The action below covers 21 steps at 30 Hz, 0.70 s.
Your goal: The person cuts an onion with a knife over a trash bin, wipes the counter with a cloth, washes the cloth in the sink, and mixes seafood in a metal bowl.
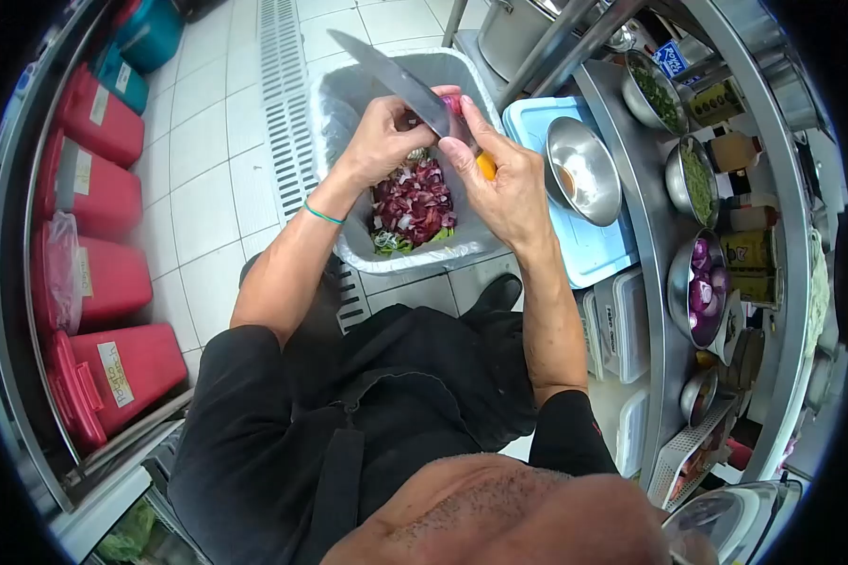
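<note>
I had both hands up over the big bin [344,108] with the bag in it. My left hand [384,141] had its fingers bent in, almost closed, around a small red onion [454,104]. The blade hid some of those fingers, so I can't tell how hard they squeezed. My right hand [509,188] was closed around the yellow handle of a big knife [386,73], with my thumb by the blade and a fingertip up at the onion. The onion was right above the bin, and the knife tip pointed to the far left side of the bin. Down in the bin was a pile of dark red onion bits [415,200], with some green scraps [393,240] at the end near me. I had a green band [324,213] on my left wrist. To the right of the bin, a shiny bowl [601,155] sat on a blue lid [594,254]. More to the right of the bin, a bowl of purple onions [702,282] stood on a metal shelf [645,202]. Well to the left of the bin were red tubs [113,278] in a row, with labels on them
</note>
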{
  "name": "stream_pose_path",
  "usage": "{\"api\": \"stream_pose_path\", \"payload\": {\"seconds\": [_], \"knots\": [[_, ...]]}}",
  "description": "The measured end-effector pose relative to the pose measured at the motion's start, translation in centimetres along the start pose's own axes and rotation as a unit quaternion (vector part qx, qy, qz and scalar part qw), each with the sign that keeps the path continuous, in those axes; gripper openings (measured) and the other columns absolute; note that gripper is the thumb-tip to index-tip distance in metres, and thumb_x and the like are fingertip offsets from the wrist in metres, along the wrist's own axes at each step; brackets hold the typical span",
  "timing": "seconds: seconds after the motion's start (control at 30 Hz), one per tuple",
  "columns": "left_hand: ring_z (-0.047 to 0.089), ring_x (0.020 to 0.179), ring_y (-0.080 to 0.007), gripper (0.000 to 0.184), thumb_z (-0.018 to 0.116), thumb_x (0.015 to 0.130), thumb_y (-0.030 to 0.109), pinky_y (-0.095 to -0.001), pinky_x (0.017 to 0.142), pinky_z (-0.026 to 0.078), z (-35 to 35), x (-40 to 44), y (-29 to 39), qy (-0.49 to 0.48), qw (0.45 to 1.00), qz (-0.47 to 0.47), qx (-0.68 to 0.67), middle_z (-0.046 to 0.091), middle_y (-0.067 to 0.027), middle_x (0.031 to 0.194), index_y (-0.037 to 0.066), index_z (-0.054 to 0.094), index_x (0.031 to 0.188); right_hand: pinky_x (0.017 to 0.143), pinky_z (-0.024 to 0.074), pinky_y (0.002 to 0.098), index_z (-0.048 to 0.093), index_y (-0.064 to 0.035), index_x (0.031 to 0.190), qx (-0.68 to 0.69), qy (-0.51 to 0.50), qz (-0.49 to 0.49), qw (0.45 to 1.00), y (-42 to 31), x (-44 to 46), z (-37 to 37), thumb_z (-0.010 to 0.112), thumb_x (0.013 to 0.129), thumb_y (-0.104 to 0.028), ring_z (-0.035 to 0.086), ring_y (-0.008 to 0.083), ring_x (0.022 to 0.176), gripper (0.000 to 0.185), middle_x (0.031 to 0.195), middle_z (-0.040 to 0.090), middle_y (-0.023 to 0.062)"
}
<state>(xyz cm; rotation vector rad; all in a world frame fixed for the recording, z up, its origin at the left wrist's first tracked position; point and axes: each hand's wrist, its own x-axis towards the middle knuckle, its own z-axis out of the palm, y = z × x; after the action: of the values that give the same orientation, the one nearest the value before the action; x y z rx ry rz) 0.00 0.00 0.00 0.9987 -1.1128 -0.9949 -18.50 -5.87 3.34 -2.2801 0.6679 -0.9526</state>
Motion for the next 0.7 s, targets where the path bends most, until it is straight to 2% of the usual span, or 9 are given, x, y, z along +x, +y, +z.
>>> {"api": "stream_pose_path", "payload": {"seconds": [0.07,0.17,0.27,0.33,0.4,0.47,0.57,0.6,0.7], "knots": [[0.064,0.108,-0.0156,0.047,0.066,0.090,0.005,-0.0322,0.099,0.051,0.0,0.2,-0.4,-0.002,1.000,0.013,-0.012,0.069,-0.0111,0.117,-0.006,0.059,0.135,0.066,0.0539,0.0401,0.062,-0.0018,0.135,-0.015,0.000,0.000,1.000,0.3,0.1,-0.1,0.075,0.091,-0.040,0.070,0.0323,0.070,0.060,0.079,0.069,0.0238],[0.064,0.105,-0.0146,0.047,0.065,0.089,0.004,-0.0318,0.097,0.052,-0.2,0.3,-0.8,-0.001,1.000,0.030,-0.001,0.069,-0.0102,0.116,-0.007,0.059,0.134,0.065,0.0533,0.0401,0.063,-0.0021,0.134,-0.016,0.006,-0.011,1.000,-0.1,0.0,-0.2,0.074,0.092,-0.037,0.069,0.0319,0.068,0.056,0.077,0.068,0.0234],[0.062,0.114,-0.0156,0.051,0.054,0.083,-0.004,-0.0312,0.102,0.049,-0.1,0.3,-0.2,-0.005,1.000,0.015,0.018,0.065,-0.0123,0.128,-0.007,0.060,0.133,0.068,0.0538,0.0405,0.063,-0.0007,0.134,-0.017,-0.019,0.002,1.000,-0.5,0.0,-0.3,0.074,0.092,-0.035,0.070,0.0316,0.071,0.056,0.078,0.068,0.0233],[0.062,0.115,-0.0160,0.050,0.056,0.086,-0.003,-0.0314,0.102,0.050,0.1,0.1,0.2,-0.006,1.000,0.006,0.019,0.065,-0.0124,0.129,-0.007,0.058,0.136,0.061,0.0525,0.0367,0.061,-0.0020,0.137,0.032,0.021,-0.038,0.999,0.9,0.2,0.5,0.072,0.094,-0.036,0.067,0.0267,0.064,0.056,0.075,0.069,0.0184],[0.062,0.115,-0.0161,0.051,0.063,0.089,-0.002,-0.0302,0.100,0.051,0.1,0.2,-0.1,-0.006,1.000,0.011,0.009,0.066,-0.0124,0.126,-0.005,0.055,0.139,0.055,0.0499,0.0313,0.063,-0.0023,0.134,0.170,-0.014,0.049,0.984,1.2,0.3,0.1,0.068,0.097,-0.038,0.063,0.0197,0.058,0.052,0.074,0.067,0.0134],[0.062,0.115,-0.0158,0.051,0.066,0.088,-0.003,-0.0292,0.100,0.052,0.4,0.2,-0.6,0.013,0.999,0.032,0.019,0.065,-0.0122,0.126,-0.005,0.055,0.139,0.049,0.0462,0.0245,0.068,-0.0016,0.125,0.380,-0.120,0.256,0.881,0.3,0.2,-1.6,0.063,0.101,-0.042,0.056,0.0105,0.052,0.047,0.073,0.064,0.0084],[0.062,0.116,-0.0156,0.051,0.071,0.087,-0.004,-0.0281,0.100,0.052,0.4,0.1,-0.4,0.029,0.999,0.006,0.022,0.064,-0.0118,0.127,-0.005,0.057,0.136,0.039,0.0364,0.0229,0.067,-0.0027,0.101,0.465,-0.105,0.324,0.818,0.4,0.3,-1.9,0.055,0.103,-0.049,0.048,0.0083,0.043,0.048,0.071,0.060,0.0091],[0.062,0.116,-0.0156,0.050,0.072,0.086,-0.005,-0.0277,0.100,0.052,0.4,0.0,-0.3,0.032,0.999,-0.012,0.020,0.064,-0.0116,0.127,-0.005,0.058,0.134,0.039,0.0368,0.0235,0.058,-0.0048,0.091,0.471,-0.100,0.337,0.809,0.4,0.5,-2.2,0.053,0.103,-0.052,0.048,0.0096,0.043,0.049,0.073,0.060,0.0109],[0.061,0.117,-0.0159,0.048,0.075,0.084,-0.005,-0.0290,0.101,0.052,0.7,0.1,-0.2,0.034,0.999,0.024,-0.005,0.064,-0.0115,0.127,-0.005,0.061,0.130,0.039,0.0372,0.0234,0.058,-0.0050,0.100,0.529,-0.075,0.353,0.768,0.9,0.8,-2.3,0.054,0.102,-0.053,0.047,0.0096,0.043,0.049,0.075,0.060,0.0119]]}}
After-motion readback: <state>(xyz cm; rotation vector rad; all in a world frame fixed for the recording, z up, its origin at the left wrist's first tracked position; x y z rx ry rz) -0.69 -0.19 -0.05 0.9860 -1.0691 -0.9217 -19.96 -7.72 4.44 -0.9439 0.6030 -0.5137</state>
